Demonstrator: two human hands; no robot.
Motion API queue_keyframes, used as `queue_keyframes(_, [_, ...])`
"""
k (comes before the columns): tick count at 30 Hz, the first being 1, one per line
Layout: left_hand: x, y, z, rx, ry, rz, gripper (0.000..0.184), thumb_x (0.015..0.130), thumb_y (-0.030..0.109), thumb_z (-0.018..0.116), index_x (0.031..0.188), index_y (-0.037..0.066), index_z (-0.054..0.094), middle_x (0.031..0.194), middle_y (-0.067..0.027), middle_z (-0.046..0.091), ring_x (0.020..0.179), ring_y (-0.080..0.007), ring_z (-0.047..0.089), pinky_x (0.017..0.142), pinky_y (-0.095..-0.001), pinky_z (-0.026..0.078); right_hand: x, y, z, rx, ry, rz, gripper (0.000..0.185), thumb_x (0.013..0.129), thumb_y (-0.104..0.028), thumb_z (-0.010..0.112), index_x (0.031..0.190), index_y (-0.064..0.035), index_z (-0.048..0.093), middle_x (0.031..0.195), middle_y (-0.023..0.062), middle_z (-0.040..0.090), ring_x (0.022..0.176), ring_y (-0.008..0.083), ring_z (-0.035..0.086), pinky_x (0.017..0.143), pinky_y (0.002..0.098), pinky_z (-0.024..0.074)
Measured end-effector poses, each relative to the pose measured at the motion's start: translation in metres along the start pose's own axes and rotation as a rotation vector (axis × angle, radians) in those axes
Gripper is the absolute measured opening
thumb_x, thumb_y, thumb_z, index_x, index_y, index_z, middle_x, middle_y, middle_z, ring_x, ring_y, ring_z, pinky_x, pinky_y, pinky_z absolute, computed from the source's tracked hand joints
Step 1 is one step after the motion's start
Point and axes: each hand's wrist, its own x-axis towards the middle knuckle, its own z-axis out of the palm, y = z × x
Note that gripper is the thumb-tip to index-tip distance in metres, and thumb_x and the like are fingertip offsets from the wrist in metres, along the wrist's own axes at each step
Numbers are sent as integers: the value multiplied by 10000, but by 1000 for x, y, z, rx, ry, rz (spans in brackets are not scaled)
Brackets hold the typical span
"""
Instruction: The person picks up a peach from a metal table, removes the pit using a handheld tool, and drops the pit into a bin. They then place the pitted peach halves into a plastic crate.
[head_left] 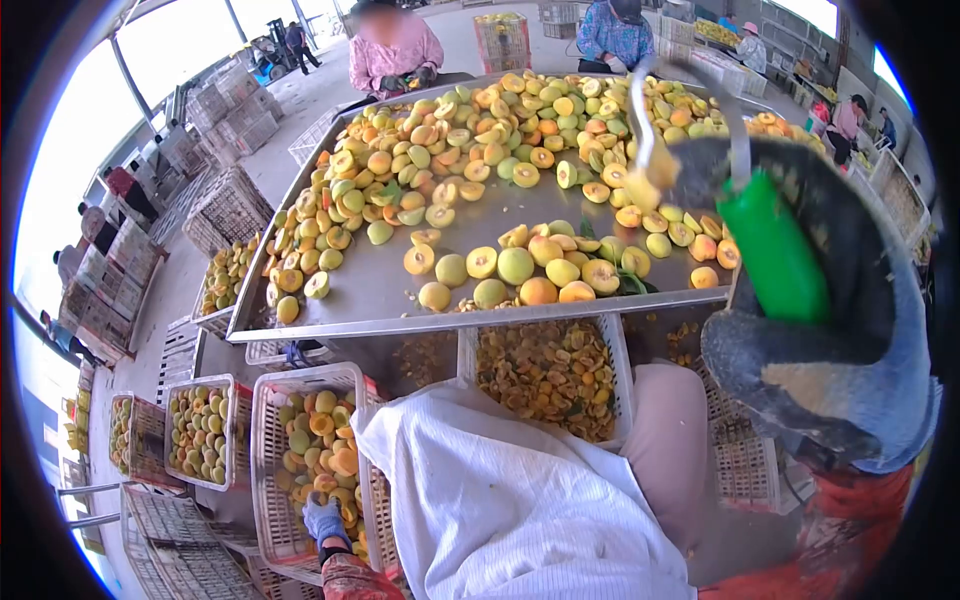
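Observation:
My right hand (pixel 835 330), in a dark, worn glove, is raised close to the camera at the right. It grips the green handle (pixel 775 250) of a curved metal tool, with a bit of yellow fruit (pixel 652 180) near the metal. My left hand (pixel 325 520), in a light blue-grey glove, is low in a pale plastic crate (pixel 262 470) of halved fruit. Its fingers rest on the fruit, and whether they hold any is too small to tell. Many yellow-green fruits (pixel 515 265), whole and halved, lie on the metal table (pixel 400 268).
A crate of pits and scraps (pixel 622 385) stands under the table's near edge. More fruit crates (pixel 240 430) are at the left. Two people (pixel 395 50) (pixel 615 35) sit across the table. Stacked crates (pixel 228 205) and a forklift (pixel 268 60) stand behind.

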Motion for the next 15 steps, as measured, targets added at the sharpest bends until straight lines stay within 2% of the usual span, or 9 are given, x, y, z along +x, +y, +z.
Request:
queue_keyframes(2, [16,31,-5,-226,34,134,450,704,178,702,1128,79,588,1076,-138,588,985,-278,571,845,-361,458,-3,21,3,92,20,173,527,690,-5,702,1168,-29,480,943,55,575,713,84,520,580,233,442])
queue_keyframes(3, [28,58,-7,-441,15,243,450,707,146,705,1133,65,584,1069,-138,592,988,-270,574,856,-355,457,-3,55,7,-14,43,18,512,681,21,682,1144,-26,470,892,46,557,690,88,530,563,234,443])
queue_keyframes(4, [40,96,-15,-645,-2,356,450,711,115,708,1137,51,580,1063,-137,597,991,-263,577,868,-349,456,-2,57,8,-150,22,316,468,702,-32,741,1090,-20,479,1024,97,589,870,133,564,754,268,470])
queue_keyframes(5, [33,150,-37,-822,78,552,422,728,32,691,1133,15,574,1057,-123,611,978,-229,591,871,-317,462,-5,95,13,-116,-6,225,469,712,-19,729,1111,-10,481,954,85,614,795,120,567,718,258,484])
queue_keyframes(7, [25,244,-63,-1158,-186,545,384,766,-24,655,1138,-4,567,1065,-103,621,949,-170,607,834,-266,488,-6,127,30,229,-30,406,449,722,-50,729,1114,0,514,889,87,634,729,128,593,683,255,496])
queue_keyframes(9, [12,323,-75,-1198,-429,583,365,764,26,673,1117,22,581,1024,-92,633,924,-161,610,799,-260,493,-20,191,47,172,-60,300,411,745,-108,726,1106,-12,553,880,106,653,702,191,644,666,276,513])
queue_keyframes(11, [20,378,-48,-602,-280,780,435,752,269,688,1150,134,575,1022,-111,627,935,-275,606,817,-352,478,-36,216,72,275,-8,391,435,752,-69,708,1144,-12,528,906,98,642,726,168,629,658,269,511])
queue_keyframes(13, [8,417,-32,-263,-211,898,478,732,308,687,1160,140,556,1068,-125,607,1027,-302,561,885,-405,440,-45,234,81,369,56,500,464,759,-30,690,1182,-12,502,932,91,631,750,145,614,649,261,508])
queue_keyframes(15, [6,436,-13,-87,-229,927,492,719,316,693,1159,142,555,1072,-129,603,1040,-305,552,894,-414,434,-56,244,85,-16,-68,339,625,767,-145,715,1287,-48,384,1176,100,592,1054,227,586,836,307,476])
